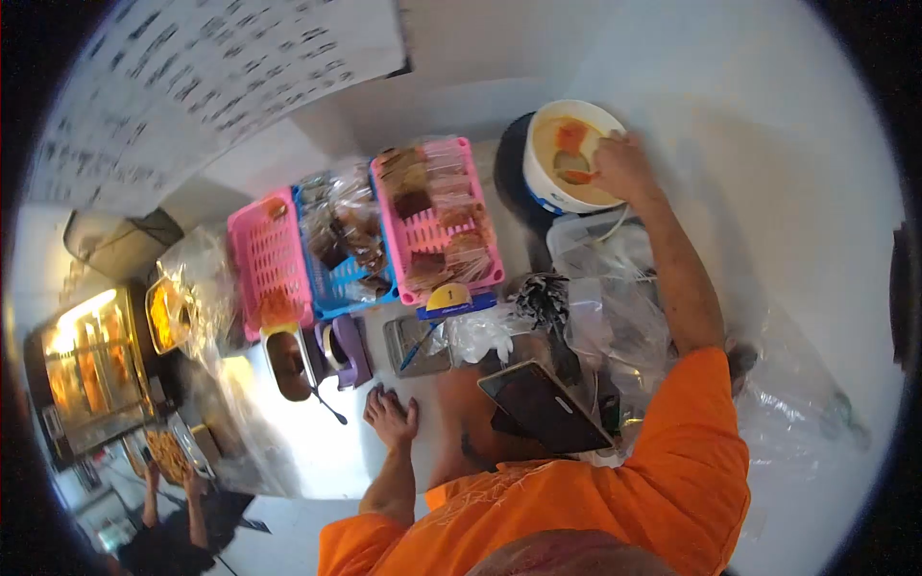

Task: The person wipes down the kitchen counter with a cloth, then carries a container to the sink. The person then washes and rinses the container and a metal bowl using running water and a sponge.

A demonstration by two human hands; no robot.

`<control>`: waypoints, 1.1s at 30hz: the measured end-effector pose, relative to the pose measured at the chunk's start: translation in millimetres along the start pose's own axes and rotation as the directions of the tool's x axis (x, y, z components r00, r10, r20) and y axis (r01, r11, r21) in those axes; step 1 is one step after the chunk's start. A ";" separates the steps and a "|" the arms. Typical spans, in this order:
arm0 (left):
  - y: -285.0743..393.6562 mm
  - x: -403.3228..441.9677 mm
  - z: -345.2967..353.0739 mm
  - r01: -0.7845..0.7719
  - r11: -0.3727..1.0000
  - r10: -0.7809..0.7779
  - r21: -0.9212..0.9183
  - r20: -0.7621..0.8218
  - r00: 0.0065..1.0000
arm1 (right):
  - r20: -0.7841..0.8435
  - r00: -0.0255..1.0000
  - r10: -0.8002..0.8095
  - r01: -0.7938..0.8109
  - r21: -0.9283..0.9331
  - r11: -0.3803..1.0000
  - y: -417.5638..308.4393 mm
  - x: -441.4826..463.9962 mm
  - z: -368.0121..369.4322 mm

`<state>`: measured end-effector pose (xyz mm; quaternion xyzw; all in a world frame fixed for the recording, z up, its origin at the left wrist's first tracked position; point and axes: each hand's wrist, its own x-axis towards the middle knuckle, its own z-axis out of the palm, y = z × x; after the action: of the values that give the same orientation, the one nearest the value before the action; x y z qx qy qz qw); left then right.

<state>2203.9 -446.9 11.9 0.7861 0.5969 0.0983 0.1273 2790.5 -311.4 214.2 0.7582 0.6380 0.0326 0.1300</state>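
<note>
Orange utensil (pixel 583 178); end hidden by right hand (pixel 624 165).

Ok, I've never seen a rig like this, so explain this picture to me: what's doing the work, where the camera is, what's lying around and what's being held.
There is no robot here: a person in an orange shirt works with bare hands. The single picture comes from a camera worn on their head, looking forward and down.

The right hand is over a white tub of pale orange liquid, apparently gripping an orange-handled utensil that dips in. The left hand rests open on the counter, holding nothing.

Along the wall stand a pink basket, a blue basket and a second pink one, with small packets inside. Far left, a co-worker reaches to a pan of food.
</note>
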 end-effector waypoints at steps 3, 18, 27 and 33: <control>-0.9 -1.1 -6.9 -0.008 1.000 0.008 -0.004 -0.008 1.000 | -0.073 0.997 -0.020 0.027 0.095 0.995 14.5 -1.5 -16.3; -19.4 -6.9 -17.9 0.063 0.989 -0.061 -0.136 0.018 0.998 | -0.492 0.748 -0.445 0.594 0.195 0.781 -228.5 29.5 -166.8; -28.1 -12.4 -6.4 0.061 0.994 -0.061 -0.091 0.001 0.998 | -0.479 0.535 -0.696 0.832 0.442 0.335 -530.1 123.3 -101.1; -29.0 -9.4 -12.5 0.066 0.993 -0.061 -0.099 0.050 0.997 | -0.223 0.397 -0.891 0.913 -0.003 0.407 -575.1 160.7 -13.6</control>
<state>2171.0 -447.5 14.5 0.7614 0.6127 0.1055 0.1837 2265.5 -65.0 71.3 0.2914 0.9563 -0.0093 0.0202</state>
